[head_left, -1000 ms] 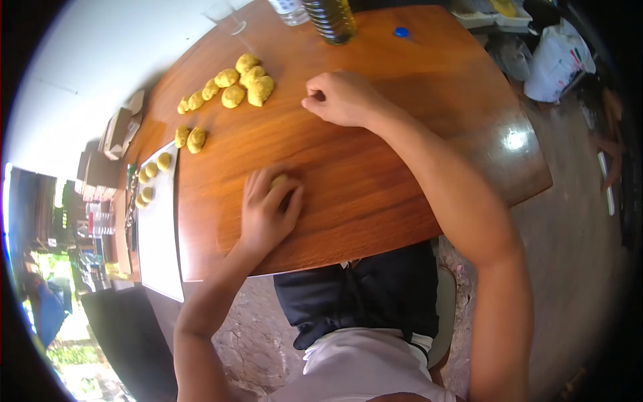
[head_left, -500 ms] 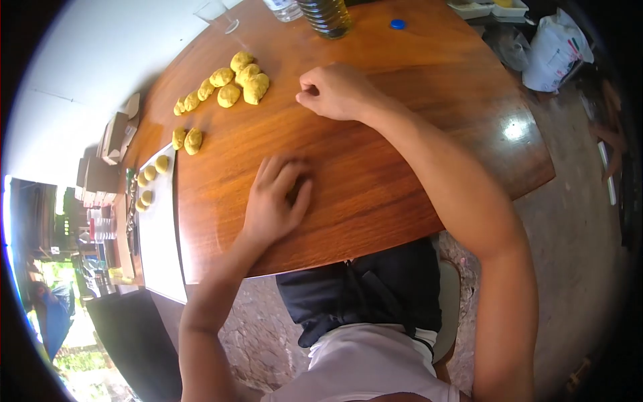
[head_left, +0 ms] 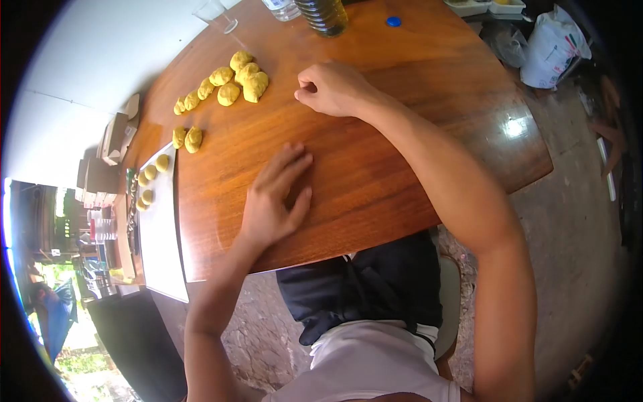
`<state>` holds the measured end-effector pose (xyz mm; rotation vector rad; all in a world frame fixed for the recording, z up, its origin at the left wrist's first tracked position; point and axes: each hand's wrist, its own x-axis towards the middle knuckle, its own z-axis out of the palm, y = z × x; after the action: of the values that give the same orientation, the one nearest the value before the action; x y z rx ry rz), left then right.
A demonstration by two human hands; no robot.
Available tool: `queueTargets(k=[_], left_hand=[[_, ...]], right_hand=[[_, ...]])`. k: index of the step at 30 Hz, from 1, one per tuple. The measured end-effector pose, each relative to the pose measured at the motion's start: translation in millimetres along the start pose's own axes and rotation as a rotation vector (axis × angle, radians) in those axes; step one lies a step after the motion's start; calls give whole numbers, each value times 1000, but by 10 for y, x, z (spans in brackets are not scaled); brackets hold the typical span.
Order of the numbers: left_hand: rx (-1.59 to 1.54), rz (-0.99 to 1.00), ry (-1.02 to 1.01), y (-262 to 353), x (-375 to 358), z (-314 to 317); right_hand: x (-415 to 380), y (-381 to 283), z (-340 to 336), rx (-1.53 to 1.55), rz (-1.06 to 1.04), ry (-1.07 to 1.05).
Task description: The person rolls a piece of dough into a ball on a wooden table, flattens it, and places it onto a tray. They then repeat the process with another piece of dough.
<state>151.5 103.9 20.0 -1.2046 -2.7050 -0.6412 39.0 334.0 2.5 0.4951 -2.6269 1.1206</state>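
Note:
My left hand (head_left: 273, 197) is over the wooden table (head_left: 375, 174) near its front edge, palm down, fingers apart, holding nothing. Farther back, my right hand (head_left: 329, 88) is curled with thumb and fingers together; what it holds, if anything, is hidden. To its left lie several yellow dough lumps, the closest being a larger lump (head_left: 255, 87). Two more lumps, one of them an oval lump (head_left: 193, 139), rest near the left edge. Several smooth round balls, such as the ball (head_left: 162, 163), sit along the white board (head_left: 161, 234).
At the back stand a glass (head_left: 218, 17), a clear bottle (head_left: 282, 8) and a ribbed bottle of dark liquid (head_left: 323, 15). A blue cap (head_left: 393, 21) lies to their right. Beyond the table's right side is a white sack (head_left: 552, 50). Cardboard boxes (head_left: 115, 137) are at the left.
The fingers of my left hand have stretched out and spread farther forward. My right hand stays curled in nearly the same place. The dough lumps have not moved.

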Motion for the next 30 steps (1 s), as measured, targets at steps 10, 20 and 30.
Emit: queueTargets(k=[10, 20, 30], left_hand=[[-59, -222, 159, -517, 154, -42], [20, 166, -146, -95, -270, -116], [-44, 61, 64, -184, 469, 229]], right_hand=[[62, 72, 128, -40, -48, 62], [50, 90, 65, 16, -45, 20], [27, 89, 61, 39, -73, 72]])
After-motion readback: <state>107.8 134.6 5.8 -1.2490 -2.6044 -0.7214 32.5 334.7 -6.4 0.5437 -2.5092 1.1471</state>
